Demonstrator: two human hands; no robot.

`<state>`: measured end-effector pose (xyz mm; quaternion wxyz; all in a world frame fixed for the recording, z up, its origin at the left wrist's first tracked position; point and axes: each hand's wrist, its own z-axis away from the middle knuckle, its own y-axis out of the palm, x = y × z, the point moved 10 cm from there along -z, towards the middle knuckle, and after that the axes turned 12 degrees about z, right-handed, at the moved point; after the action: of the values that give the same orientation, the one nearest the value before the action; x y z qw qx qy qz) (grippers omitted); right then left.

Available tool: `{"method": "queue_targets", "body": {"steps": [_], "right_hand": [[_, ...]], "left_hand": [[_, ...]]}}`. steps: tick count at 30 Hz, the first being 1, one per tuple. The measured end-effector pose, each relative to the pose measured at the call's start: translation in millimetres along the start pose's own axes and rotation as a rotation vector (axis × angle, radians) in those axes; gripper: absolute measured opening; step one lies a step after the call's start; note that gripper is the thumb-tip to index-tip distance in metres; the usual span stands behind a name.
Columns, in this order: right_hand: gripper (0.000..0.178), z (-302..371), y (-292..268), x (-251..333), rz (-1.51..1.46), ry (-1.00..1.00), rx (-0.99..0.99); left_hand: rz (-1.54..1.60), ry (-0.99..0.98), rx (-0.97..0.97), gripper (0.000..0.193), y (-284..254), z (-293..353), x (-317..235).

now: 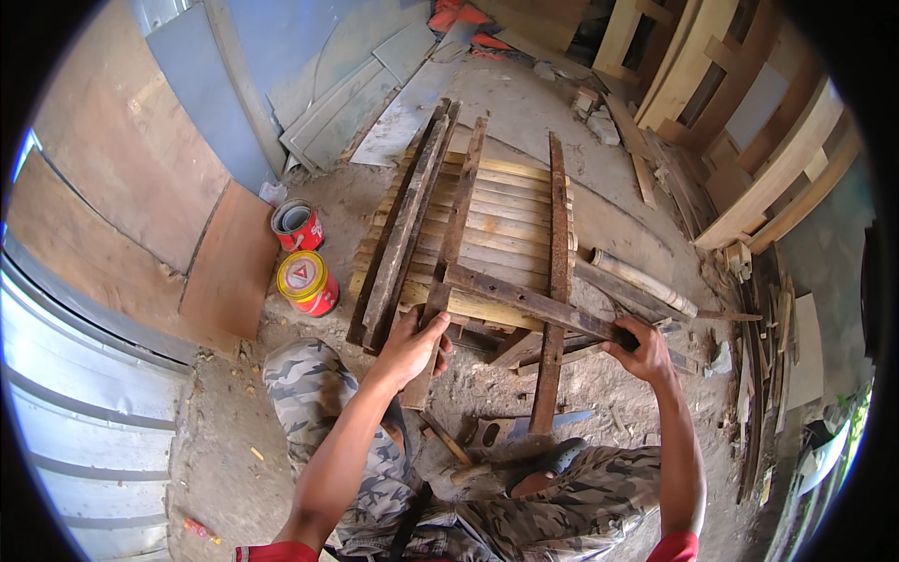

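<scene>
My left hand [412,351] is closed around the near part of a long dark wooden plank [459,211]. My right hand [641,349] grips the right end of a shorter dark wooden crosspiece [529,302]. That crosspiece lies slantwise, its left end at the plank by my left hand. Toward its right it passes over a second long plank [559,234]. Both long planks rest on a low stack of pale wooden slats [501,220]. More dark lengths of timber [409,234] lie along the stack's left side.
Between my legs on the dirt floor are a handsaw [534,426] and a wooden-handled tool [448,438]. Left stand an open red can [296,223] and a yellow-lidded can [307,283]. A bamboo pole [644,281] lies right; timber frames [749,140] lean beyond.
</scene>
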<state>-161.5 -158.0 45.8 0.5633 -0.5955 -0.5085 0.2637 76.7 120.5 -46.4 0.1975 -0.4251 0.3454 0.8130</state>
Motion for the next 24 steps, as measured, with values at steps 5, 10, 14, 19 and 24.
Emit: {"method": "queue_targets", "body": {"steps": [5,10,14,19,24], "right_hand": [[0.048,-7.0,6.5,2.9,0.016,0.037,0.042],[0.042,-14.0,8.9,11.7,-0.028,0.084,0.063],[0.044,-13.2,16.9,8.3,-0.059,0.204,0.077],[0.047,-20.9,15.7,12.5,-0.050,0.286,0.084],[0.046,-29.0,21.4,29.3,-0.050,0.245,0.065]], "left_hand": [[-0.198,0.012,-0.002,0.044,1.5,0.9,-5.4],[-0.932,0.134,-0.096,0.069,-9.3,7.9,-21.5],[-1.198,0.126,-0.136,0.069,15.5,47.3,-60.5],[-1.287,0.515,-0.473,0.064,-1.6,42.3,-124.8],[-1.470,0.271,-0.523,0.095,-28.0,-26.7,-118.4]]}}
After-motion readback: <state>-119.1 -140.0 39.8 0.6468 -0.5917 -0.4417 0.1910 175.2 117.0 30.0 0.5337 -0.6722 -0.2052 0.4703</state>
